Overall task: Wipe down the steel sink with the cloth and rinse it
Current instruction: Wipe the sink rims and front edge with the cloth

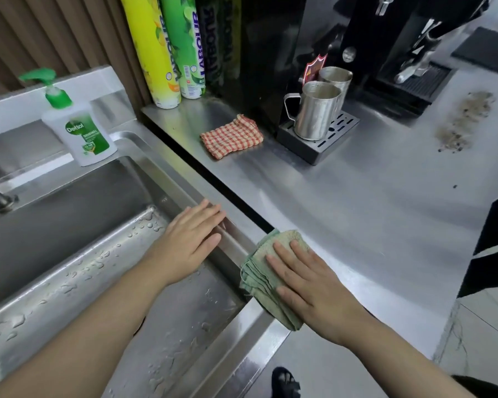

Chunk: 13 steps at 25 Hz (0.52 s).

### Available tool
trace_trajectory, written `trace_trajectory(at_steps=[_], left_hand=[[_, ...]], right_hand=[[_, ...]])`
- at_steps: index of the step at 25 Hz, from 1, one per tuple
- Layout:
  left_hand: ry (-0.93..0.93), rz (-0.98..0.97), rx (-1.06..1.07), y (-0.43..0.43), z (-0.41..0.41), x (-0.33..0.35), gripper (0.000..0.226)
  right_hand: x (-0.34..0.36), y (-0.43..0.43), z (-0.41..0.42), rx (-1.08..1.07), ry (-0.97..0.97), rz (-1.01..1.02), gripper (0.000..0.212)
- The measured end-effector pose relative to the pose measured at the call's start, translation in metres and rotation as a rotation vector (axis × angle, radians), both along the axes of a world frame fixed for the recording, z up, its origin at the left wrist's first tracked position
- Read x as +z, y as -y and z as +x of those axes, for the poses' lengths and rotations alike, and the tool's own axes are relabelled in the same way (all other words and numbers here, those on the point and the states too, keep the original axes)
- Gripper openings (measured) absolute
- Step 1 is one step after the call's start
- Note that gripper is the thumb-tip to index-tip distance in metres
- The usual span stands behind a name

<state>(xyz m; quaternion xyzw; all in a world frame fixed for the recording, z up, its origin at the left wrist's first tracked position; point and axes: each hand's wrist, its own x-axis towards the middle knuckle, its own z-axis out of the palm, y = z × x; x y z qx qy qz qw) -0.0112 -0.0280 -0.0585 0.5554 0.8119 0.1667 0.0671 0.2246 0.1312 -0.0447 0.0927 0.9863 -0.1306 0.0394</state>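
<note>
— Where's the cloth (272,278)?
— Folded, green, on the tabletop (357,225) at the steel sink (69,254) rim, under the right hand (308,285).
— Its grip?
— Fingers spread flat, pressing down, not pinching.
— And the left hand (190,239)?
— Open, flat on the sink's right rim, holding nothing.

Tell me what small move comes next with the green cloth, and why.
Probably slide the right hand and the green cloth leftward, off the counter edge and into the sink. The cloth lies flat under the palm on the sink's right rim, and droplets still cover the basin's ledge and wall.
</note>
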Motion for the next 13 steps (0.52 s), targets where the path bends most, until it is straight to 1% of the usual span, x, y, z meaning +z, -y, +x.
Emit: trace_trajectory(at_steps=[1,2,5,6,7,9,10,11,13], left_hand=[[0.018,-0.006,-0.006,0.007,0.014,0.002,0.060],[0.046,-0.011,-0.012,0.013,0.033,0.002,0.058],[0.160,-0.006,0.074,0.038,0.093,0.003,0.051],[0.193,0.010,0.094,0.045,0.109,0.003,0.048],[0.210,0.024,0.090,0.050,0.122,0.002,0.046],[0.160,0.021,0.064,0.054,0.142,-0.001,0.047],[0.109,0.002,0.057,0.054,0.150,-0.004,0.048],[0.073,-0.017,0.067,0.054,0.160,-0.005,0.049],[0.061,-0.033,0.123,0.055,0.174,-0.005,0.050]], right_hand=[[0.001,-0.006,0.006,0.049,0.029,-0.063,0.056],[0.003,-0.012,0.007,0.093,0.046,-0.065,0.057],[-0.003,-0.026,-0.022,0.159,0.010,0.054,0.055],[-0.003,-0.027,-0.040,0.164,-0.006,0.100,0.058],[-0.001,-0.026,-0.059,0.186,0.021,0.111,0.065],[0.003,-0.027,-0.087,0.229,0.078,0.084,0.082],[0.004,-0.029,-0.089,0.246,0.098,0.062,0.086],[0.005,-0.031,-0.082,0.276,0.102,0.070,0.087],[0.006,-0.036,-0.052,0.357,0.104,0.058,0.083]])
